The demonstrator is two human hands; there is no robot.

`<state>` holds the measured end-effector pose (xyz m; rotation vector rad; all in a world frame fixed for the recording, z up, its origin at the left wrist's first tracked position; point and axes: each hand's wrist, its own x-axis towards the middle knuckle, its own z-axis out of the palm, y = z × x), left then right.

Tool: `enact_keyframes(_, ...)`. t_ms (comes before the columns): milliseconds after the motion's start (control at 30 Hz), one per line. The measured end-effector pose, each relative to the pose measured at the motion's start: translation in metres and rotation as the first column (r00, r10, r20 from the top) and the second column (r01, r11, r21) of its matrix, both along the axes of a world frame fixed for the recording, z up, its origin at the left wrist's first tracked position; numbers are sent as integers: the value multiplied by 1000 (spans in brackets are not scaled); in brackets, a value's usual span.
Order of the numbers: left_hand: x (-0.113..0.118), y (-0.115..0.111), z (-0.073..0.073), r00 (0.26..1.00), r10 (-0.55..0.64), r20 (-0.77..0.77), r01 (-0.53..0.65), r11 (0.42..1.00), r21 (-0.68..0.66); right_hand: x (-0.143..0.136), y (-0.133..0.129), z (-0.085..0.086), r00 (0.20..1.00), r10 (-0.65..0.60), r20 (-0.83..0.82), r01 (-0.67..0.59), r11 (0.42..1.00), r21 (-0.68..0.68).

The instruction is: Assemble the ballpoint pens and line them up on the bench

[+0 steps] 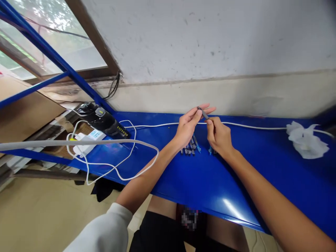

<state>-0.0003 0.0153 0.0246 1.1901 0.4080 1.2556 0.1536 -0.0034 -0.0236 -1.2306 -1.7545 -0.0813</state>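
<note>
Both hands meet above the blue shelf, close to the wall, on one slim dark grey pen [204, 114]. My left hand [189, 121] pinches its upper end between thumb and index finger, with the other fingers stretched out. Curled round its lower end is my right hand [219, 134], which hides part of the barrel. Below the left hand lie several slim pens [190, 147], side by side and partly covered by that hand. Another blue-tipped pen [210, 150] shows under the right hand, mostly hidden.
A white cable [157, 125] runs along the shelf [210, 185] and loops at left beside a power strip [88, 141]. A black bottle-shaped device [105, 120] lies there too. Crumpled white plastic [306, 140] sits at right. Blue frame bars [56, 57] cross the left side.
</note>
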Motion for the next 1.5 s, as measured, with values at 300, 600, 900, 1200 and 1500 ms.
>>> enact_keyframes(300,-11,-1,-29,985,170,-10,-170,981,-96,-2,3,-12,989,35,141,-30,999,-38)
enact_keyframes(600,-8,-3,-28,961,277,1,-271,942,-198,-1,2,-8,977,35,211,-28,999,-36)
enact_keyframes(900,-14,-7,-15,985,170,13,-164,967,-196,-1,-2,-3,980,-9,199,7,1000,14)
enact_keyframes(1200,-14,1,-24,954,288,-89,-300,930,-212,-1,-2,0,967,29,255,-34,999,15)
enact_keyframes(1500,-9,-4,-19,957,276,-92,-290,928,-233,-3,-1,-4,975,-36,220,53,996,-70)
